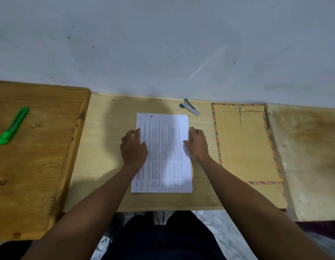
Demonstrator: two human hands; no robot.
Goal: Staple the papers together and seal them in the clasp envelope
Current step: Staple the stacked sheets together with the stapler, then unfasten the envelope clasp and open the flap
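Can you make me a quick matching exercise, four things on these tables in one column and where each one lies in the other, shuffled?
Things:
1. papers
2. stapler
3. clasp envelope
4. green cutter

Places:
A. right of the papers, flat
B. on the darker table at the left
C. between both hands
D. beyond the papers' far right corner

Pairs: 1-C, 2-D, 3-A, 4-B

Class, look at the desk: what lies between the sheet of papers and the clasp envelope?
In the head view, the right hand rests on the right edge of the papers; beyond it, only a bare strip of wooden desk separates them from the clasp envelope.
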